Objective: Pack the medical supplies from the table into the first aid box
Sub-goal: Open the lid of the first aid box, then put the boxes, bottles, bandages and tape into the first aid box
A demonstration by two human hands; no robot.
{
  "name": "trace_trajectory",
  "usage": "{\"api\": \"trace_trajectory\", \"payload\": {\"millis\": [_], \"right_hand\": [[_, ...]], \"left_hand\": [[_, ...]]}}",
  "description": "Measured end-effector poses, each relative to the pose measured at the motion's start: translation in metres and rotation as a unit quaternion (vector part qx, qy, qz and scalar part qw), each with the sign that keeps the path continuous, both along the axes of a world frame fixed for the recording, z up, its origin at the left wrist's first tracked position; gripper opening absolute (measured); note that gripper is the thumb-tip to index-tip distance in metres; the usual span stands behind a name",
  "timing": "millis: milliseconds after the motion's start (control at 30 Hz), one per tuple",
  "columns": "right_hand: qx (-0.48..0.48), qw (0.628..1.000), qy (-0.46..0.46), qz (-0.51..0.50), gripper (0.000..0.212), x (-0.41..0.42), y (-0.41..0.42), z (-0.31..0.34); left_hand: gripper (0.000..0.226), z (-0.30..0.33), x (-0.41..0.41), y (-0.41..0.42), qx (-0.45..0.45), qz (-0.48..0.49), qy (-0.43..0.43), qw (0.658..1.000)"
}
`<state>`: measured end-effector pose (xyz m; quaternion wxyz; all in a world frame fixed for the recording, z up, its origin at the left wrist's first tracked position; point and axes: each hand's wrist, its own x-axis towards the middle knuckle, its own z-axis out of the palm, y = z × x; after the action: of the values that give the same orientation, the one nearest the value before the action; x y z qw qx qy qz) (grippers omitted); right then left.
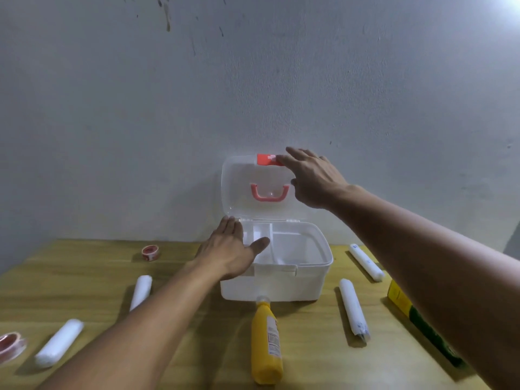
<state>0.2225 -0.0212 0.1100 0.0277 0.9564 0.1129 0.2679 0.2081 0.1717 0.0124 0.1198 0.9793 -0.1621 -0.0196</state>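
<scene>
A white first aid box (pixel 292 285) stands open at the table's far middle, its clear lid (pixel 239 187) upright against the wall, with a red latch (pixel 266 159) and a pink handle (pixel 269 193). My left hand (pixel 230 249) rests flat on the box's left rim, fingers straight. My right hand (pixel 312 178) touches the lid's upper right edge with straight fingers. A divided white tray sits inside the box. On the table lie a yellow bottle (pixel 266 342), several white gauze rolls (pixel 354 311) (pixel 366 261) (pixel 59 342) (pixel 140 291), and two tape rolls (pixel 150 252) (pixel 11 344).
A yellow and green package (pixel 405 308) lies at the right under my right forearm. The wooden table (pixel 197 347) meets a grey wall (pixel 168 108) right behind the box.
</scene>
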Motion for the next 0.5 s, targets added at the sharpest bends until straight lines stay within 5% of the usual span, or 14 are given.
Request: {"api": "trace_trajectory", "payload": {"millis": [200, 367, 500], "right_hand": [[0.107, 0.994, -0.014, -0.018, 0.046, -0.036, -0.028, -0.021], [0.065, 0.969, 0.177, -0.163, 0.022, -0.088, -0.077, -0.044], [0.023, 0.903, 0.334, -0.271, 0.033, -0.127, -0.102, -0.049]], "left_hand": [[0.09, 0.0, 0.004, 0.0, 0.0, 0.001, -0.044, 0.999], [0.079, 0.01, 0.006, -0.006, 0.028, -0.017, -0.069, 0.997], [0.073, 0.015, 0.004, -0.018, 0.009, -0.041, -0.067, 0.997]]}}
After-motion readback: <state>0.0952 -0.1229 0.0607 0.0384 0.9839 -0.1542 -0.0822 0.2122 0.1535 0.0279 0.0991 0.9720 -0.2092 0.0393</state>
